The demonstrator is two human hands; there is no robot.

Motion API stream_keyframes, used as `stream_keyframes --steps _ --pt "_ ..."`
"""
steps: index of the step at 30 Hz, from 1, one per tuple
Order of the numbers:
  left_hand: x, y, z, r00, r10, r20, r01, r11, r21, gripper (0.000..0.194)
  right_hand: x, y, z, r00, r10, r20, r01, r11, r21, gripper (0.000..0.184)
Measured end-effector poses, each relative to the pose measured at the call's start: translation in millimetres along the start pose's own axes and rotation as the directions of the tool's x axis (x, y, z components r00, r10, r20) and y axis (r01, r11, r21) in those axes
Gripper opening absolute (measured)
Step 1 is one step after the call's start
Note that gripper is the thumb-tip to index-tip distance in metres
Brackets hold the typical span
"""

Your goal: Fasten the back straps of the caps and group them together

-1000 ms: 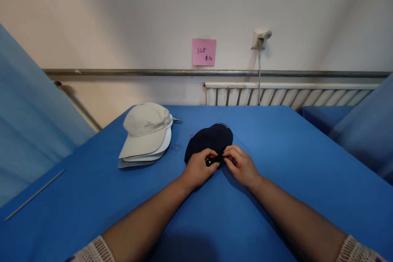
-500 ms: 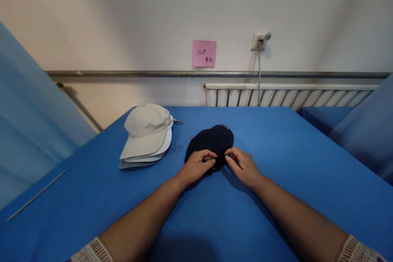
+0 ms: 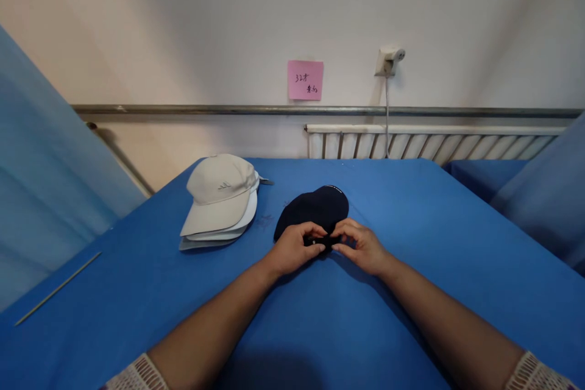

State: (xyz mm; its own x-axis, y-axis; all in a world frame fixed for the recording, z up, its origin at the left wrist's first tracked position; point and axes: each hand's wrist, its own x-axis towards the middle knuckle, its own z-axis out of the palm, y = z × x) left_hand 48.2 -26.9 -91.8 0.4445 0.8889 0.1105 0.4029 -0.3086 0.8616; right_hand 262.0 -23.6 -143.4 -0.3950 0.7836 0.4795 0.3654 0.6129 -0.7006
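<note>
Closer together now, both hands pinch the navy cap's strap [image 3: 322,240], beige caps [image 3: 222,198] alongside.

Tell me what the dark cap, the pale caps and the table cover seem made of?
Dark cap: apparently soft matte woven cloth, since it lies limp; both hands pinch its back strap. Pale caps: similar matte fabric, with stiffer flat brims. Table cover: thin blue sheet with faint creases, possibly nonwoven, hard to tell.

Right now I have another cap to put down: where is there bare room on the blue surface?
The wide blue stretch right of the right hand, toward the radiator, is bare. So is the near-left strip between the stacked light caps and the thin stick. It is crowded around the dark cap under both hands.
</note>
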Motion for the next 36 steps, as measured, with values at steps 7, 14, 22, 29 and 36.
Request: stream_keyframes --steps 7,14,22,29,36 --pt "-10.8 5.6 9.9 0.914 0.403 -0.035 -0.341 0.814 0.47 0.021 -0.7 -14.8 -1.7 0.99 -0.084 -0.112 0.038 0.93 -0.366 0.017" --pt "-11.3 5.5 8.8 0.762 0.647 0.008 -0.502 0.584 0.638 0.013 -2.0 -20.4 -4.2 0.985 -0.13 -0.113 0.075 0.913 -0.401 0.03" --pt "-10.8 7.8 12.6 0.729 0.678 0.095 -0.57 0.523 0.634 0.015 -1.6 -16.7 0.1 0.985 -0.101 -0.142 0.04 0.924 -0.381 0.022" --pt "-10.7 2.2 10.8 0.816 0.575 -0.057 -0.456 0.7 0.55 0.023 -3.0 -13.1 -3.1 0.963 -0.085 -0.256 0.0 0.95 -0.314 0.026" --pt "-9.1 -1.8 9.8 0.812 0.576 -0.093 -0.449 0.719 0.53 0.025 -3.9 -19.7 -10.3 0.987 -0.126 -0.101 0.102 0.97 -0.221 0.038"
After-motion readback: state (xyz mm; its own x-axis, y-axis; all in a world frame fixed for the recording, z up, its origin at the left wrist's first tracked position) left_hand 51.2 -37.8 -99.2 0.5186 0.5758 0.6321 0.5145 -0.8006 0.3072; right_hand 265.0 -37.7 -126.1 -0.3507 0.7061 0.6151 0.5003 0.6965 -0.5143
